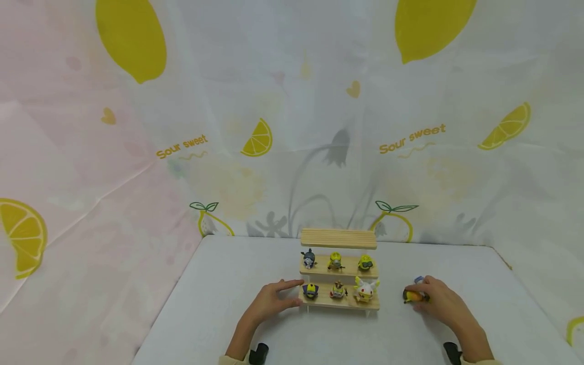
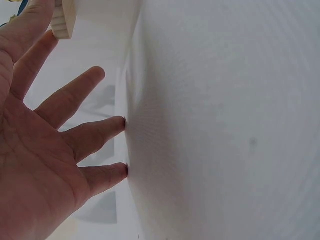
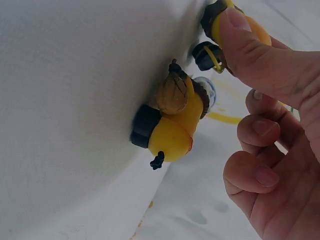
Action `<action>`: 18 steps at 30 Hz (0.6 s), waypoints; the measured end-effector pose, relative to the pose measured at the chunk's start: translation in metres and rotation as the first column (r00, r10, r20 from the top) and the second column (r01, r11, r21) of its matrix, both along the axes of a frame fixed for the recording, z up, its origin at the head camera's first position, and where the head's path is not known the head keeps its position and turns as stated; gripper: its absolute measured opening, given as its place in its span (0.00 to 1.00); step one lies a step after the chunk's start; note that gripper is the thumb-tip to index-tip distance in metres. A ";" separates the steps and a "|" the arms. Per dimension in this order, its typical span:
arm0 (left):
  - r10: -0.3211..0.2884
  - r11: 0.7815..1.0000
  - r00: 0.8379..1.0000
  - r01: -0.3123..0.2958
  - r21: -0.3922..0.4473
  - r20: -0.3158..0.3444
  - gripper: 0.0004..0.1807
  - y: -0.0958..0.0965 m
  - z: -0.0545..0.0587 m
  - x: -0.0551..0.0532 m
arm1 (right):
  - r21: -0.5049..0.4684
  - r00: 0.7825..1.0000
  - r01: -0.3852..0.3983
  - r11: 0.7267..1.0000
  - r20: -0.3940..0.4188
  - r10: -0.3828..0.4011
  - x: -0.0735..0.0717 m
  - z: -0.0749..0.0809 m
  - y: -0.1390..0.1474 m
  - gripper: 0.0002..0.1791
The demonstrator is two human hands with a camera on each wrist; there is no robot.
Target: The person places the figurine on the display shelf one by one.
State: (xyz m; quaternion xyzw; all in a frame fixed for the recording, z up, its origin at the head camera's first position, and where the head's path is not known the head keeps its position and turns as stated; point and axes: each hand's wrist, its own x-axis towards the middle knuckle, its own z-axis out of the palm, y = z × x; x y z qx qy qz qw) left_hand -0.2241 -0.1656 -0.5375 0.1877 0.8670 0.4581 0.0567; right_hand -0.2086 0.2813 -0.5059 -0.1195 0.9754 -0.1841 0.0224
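Two hands work at a white table (image 1: 205, 314), one at each side of a three-tier wooden stand (image 1: 338, 238). The left hand (image 1: 271, 302) is located at the stand's left end. Its fingers are extended and spread apart; the index fingertip and thumb rest against the edge of the lower tier. The right hand (image 1: 440, 299) is located to the right of the stand, apart from it. Its thumb and index finger are clamped on a yellow figurine (image 1: 412, 296); the remaining fingers are curled. The yellow figurine is held low at the table surface; contact with the table cannot be determined. A second figurine (image 3: 172, 132), with a yellow body and a dark base, is located just beside the held one, on the table.

The middle tier carries three figurines: one dark-haired (image 1: 309, 259), one yellow with a grey front (image 1: 335, 260), and one with dark glasses (image 1: 365, 262). The lower tier carries three more, the rightmost being a white-and-yellow figurine (image 1: 365, 290). A lemon-print backdrop (image 1: 237, 76) hangs behind the table.
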 end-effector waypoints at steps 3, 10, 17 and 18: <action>0.005 1.000 1.000 -0.005 -0.006 0.005 0.27 0.000 0.000 0.000 | -0.003 1.000 0.005 1.000 0.000 -0.005 -0.001 0.000 -0.001 0.20; 0.014 1.000 1.000 -0.013 -0.021 0.015 0.27 -0.001 0.002 0.000 | -0.039 0.999 0.031 0.999 -0.005 -0.031 0.001 -0.002 -0.002 0.16; 0.013 1.000 1.000 -0.013 -0.019 0.008 0.27 -0.001 0.000 -0.001 | -0.052 0.997 0.031 0.998 -0.069 -0.035 0.001 -0.005 -0.004 0.12; 0.011 1.000 1.000 -0.011 -0.014 0.008 0.27 -0.001 -0.001 -0.001 | -0.049 0.996 0.036 0.998 -0.077 -0.040 0.000 -0.006 -0.005 0.12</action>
